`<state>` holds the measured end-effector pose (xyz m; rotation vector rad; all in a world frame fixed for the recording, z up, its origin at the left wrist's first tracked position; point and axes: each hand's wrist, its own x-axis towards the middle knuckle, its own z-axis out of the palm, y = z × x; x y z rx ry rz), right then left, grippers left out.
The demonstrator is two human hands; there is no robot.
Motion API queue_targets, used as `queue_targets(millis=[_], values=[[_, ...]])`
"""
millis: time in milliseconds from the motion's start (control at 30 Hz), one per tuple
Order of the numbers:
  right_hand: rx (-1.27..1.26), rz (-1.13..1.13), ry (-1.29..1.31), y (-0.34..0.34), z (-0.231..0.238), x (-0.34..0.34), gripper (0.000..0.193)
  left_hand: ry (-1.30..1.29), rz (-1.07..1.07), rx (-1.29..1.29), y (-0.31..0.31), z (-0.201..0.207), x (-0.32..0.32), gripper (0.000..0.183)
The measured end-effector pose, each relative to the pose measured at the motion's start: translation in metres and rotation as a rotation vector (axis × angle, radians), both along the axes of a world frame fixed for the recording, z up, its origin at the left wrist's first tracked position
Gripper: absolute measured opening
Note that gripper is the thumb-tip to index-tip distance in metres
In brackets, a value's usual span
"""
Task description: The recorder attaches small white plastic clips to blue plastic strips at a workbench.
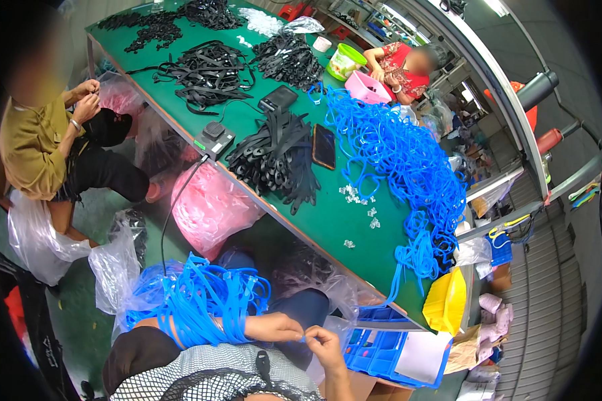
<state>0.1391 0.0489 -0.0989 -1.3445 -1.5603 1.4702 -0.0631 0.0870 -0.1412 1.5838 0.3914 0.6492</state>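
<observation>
Both hands meet low in the middle of the view, in front of my lap. My left hand [274, 327] is closed in a pinch, its fingertips against those of my right hand [326, 349], which is pinched too. A small blue piece [303, 339], apparently the end of a blue strap, shows between the fingertips; the fingers hide most of it. Over my left forearm hangs a thick bundle of blue straps [204, 301]. On the green table [314, 234], small clear plastic clips [354, 195] lie scattered beside a big tangled heap of blue straps [401, 147].
Piles of black straps [271, 157], a phone [324, 147] and a yellow scoop-like tray [445, 301] lie on the table. Blue bins [374, 347] stand beside my right hand. A pink-filled bag [211, 207] sits below the table edge. Two people work nearby, left and far side.
</observation>
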Motion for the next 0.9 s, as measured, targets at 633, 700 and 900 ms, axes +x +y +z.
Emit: queue_targets(millis=[633,700,900], values=[[0.187,0.071,0.162,0.055,0.039,-0.021,0.004,-0.122,0.102,-0.510,0.030,0.050,-0.018,0.025],[0.209,0.083,0.171,0.050,0.035,-0.020,0.004,-0.128,0.089,-0.537,0.024,0.050,-0.017,0.024],[0.218,0.074,0.145,0.042,0.039,-0.023,0.004,-0.140,0.074,-0.579,0.012,0.045,-0.016,0.021]])
